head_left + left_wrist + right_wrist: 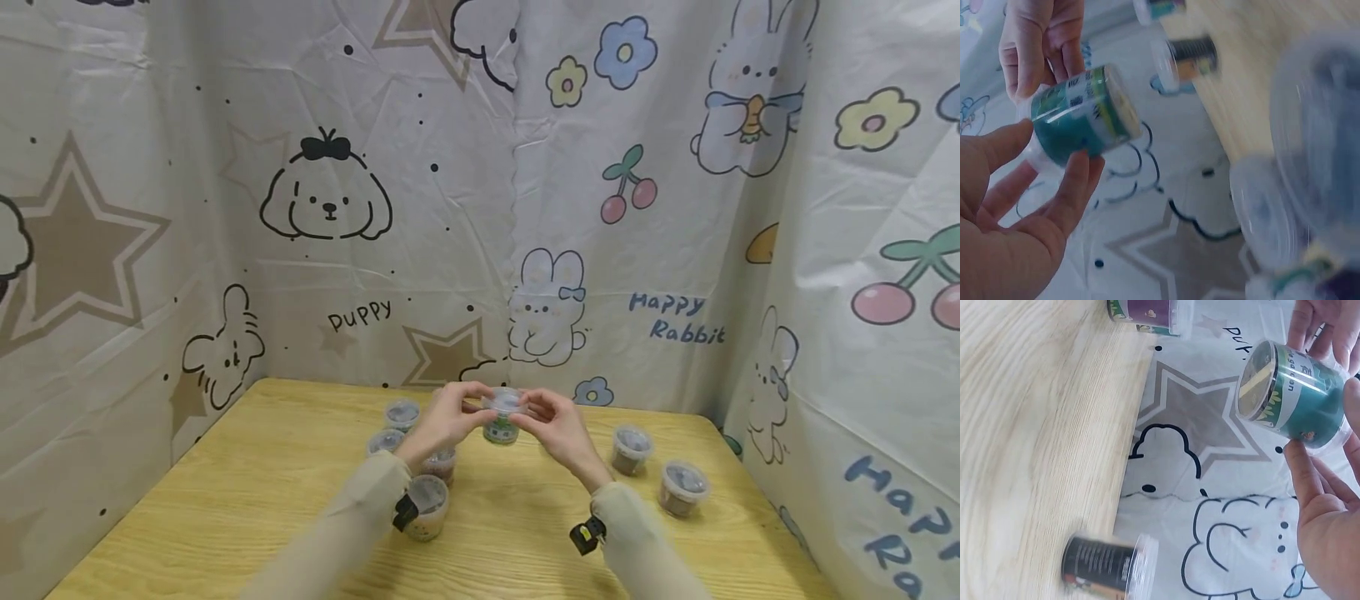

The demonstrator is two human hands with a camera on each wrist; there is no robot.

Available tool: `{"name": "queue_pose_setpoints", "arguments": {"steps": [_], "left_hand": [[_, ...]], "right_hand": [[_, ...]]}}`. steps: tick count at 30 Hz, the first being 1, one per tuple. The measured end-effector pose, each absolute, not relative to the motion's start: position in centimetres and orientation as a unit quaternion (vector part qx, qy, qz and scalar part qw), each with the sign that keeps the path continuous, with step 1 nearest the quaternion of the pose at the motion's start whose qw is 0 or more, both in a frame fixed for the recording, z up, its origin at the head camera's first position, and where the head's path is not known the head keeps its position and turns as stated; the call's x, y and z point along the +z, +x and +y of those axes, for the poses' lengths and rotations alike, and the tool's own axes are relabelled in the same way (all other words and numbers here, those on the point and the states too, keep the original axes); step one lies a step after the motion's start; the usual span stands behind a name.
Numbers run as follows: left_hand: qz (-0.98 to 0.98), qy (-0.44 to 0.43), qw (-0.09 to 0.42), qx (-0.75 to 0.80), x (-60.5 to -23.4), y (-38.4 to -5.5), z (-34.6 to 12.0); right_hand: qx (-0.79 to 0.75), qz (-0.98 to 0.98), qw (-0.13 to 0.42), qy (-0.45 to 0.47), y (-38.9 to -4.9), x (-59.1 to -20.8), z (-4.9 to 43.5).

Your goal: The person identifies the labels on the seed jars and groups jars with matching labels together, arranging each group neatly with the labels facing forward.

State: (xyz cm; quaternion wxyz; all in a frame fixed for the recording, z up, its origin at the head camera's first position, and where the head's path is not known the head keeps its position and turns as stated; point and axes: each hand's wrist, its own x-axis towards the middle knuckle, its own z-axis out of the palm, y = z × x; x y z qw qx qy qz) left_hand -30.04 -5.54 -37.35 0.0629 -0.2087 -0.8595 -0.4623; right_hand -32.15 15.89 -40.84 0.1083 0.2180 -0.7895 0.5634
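A small round clear plastic tub [500, 431] with a green label and a clear lid is up above the table's far part. My left hand [452, 417] grips it from the left, thumb and fingers near the lid. From the other side my right hand [557, 423] pinches the lid's edge. The left wrist view shows the tub [1075, 119] tilted on its side between the left hand [1022, 244] and the right hand [1041, 44]. Something tan shows through the base of the tub [1300, 397] in the right wrist view. Whether the lid is loose cannot be seen.
Several similar lidded tubs stand left of centre, the nearest tub [429, 500] beside my left wrist. Two more stand at the right: a dark-labelled tub [630, 454] and a tub [681, 493] nearer me. A printed curtain [450, 208] encloses the wooden table [285, 483].
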Motion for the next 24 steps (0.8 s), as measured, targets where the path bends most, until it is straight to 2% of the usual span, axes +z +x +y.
{"name": "queue_pose_setpoints", "arguments": {"steps": [9, 18, 24], "left_hand": [[-0.87, -0.209, 0.071, -0.44, -37.1, -31.2, -8.0], [-0.88, -0.205, 0.069, -0.424, -37.1, -32.1, -10.0], [-0.892, -0.206, 0.068, -0.398, -37.3, -32.6, -11.0]], "right_hand": [[0.57, -0.787, 0.066, 0.228, -32.9, -40.7, 13.7], [0.543, -0.804, 0.071, 0.234, -33.7, -40.6, 11.8], [0.499, -0.829, 0.049, 0.247, -34.4, -40.7, 10.8]]}}
